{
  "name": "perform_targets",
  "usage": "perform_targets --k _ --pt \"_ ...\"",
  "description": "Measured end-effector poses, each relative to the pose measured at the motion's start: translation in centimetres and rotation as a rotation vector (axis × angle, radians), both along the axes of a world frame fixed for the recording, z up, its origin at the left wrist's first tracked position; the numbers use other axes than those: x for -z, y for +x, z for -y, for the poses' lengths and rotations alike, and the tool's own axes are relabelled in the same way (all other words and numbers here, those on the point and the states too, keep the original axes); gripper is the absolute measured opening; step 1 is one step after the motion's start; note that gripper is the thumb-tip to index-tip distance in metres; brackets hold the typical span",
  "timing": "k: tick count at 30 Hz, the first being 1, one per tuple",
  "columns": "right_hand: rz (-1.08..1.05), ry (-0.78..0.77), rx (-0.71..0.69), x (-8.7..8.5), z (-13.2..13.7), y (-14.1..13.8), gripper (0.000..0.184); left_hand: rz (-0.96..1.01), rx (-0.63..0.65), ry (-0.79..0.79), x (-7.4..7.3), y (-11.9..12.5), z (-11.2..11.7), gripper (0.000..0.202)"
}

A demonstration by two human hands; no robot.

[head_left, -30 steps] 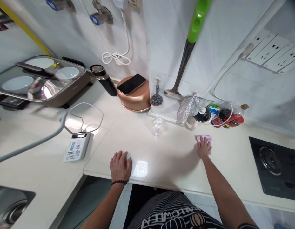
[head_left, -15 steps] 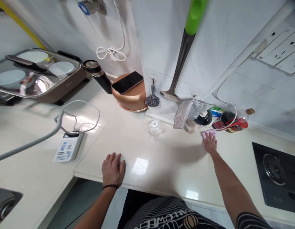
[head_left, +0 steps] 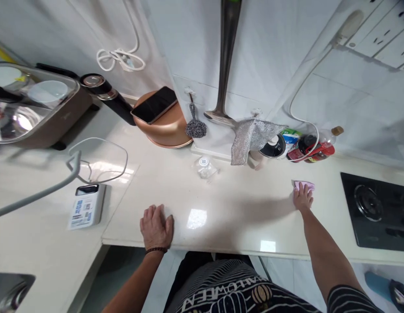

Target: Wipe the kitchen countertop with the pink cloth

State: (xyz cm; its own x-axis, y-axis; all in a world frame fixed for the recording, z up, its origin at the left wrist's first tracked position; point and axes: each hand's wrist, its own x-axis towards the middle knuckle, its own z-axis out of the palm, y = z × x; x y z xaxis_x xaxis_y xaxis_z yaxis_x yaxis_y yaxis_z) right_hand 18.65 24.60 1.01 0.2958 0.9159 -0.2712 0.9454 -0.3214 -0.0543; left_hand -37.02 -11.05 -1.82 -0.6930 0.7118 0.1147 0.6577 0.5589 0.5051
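My right hand presses a pink cloth flat against the counter, its fingers over the cloth, to the left of the black stove. The cloth's far edge shows beyond the fingertips; the rest lies under the hand. Near the front edge of the white counter, my left hand rests palm down with nothing visible in it, thumb apart from the fingers. A dark bracelet circles that wrist. Between the hands and farther back sits a small clear plastic container with a printed label.
Along the wall are a copper-coloured pan with a phone on it, a black flask, a hanging scrubber, a silvery mesh cloth and bottles. A stove is at right; a white boxy device at left.
My right hand has slid the pink cloth rightward and toward me, away from the bottles. My left hand stays by the front edge. The camera view has shifted.
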Motion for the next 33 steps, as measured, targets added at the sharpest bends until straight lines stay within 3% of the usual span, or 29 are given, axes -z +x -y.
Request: perform_targets --k 7,10,13,16,20,24,26,29,31,33 --pt "-0.007 0.033 0.246 -0.4 11.4 3.4 0.068 0.050 0.065 -0.007 -0.5 0.1 0.1 0.069" --pt "-0.003 0.031 0.310 -1.0 16.1 2.3 0.069 0.073 0.089 0.013 -0.6 0.2 0.3 0.070" --pt "0.005 0.004 0.307 -1.8 19.6 -1.3 0.069 0.082 0.107 0.046 -0.4 0.3 0.4 0.069" --pt "-0.002 -0.012 0.182 -1.9 22.4 -6.9 0.067 0.100 0.122 0.057 -0.3 0.5 0.5 0.070" --pt "-0.063 -0.015 -0.054 -0.7 26.7 -16.3 0.059 0.125 0.106 0.066 -0.2 0.7 0.3 0.069" --pt "-0.211 -0.070 -0.524 0.2 31.3 -25.7 0.061 0.117 0.110 0.071 -0.4 0.8 0.3 0.068" --pt "-0.273 -0.086 -0.686 0.1 32.9 -28.9 0.062 0.115 0.116 0.072 -0.5 0.8 0.2 0.067" --pt "-0.335 -0.085 -0.811 -0.3 33.6 -30.0 0.061 0.105 0.113 0.062 -0.7 0.7 0.2 0.067" --pt "-0.346 -0.085 -0.804 -0.3 33.1 -28.0 0.059 0.088 0.109 0.052 -0.7 0.6 0.1 0.068" --pt "-0.297 -0.085 -0.710 -0.1 32.2 -24.0 0.058 0.069 0.105 0.043 -0.7 0.5 0.0 0.067"
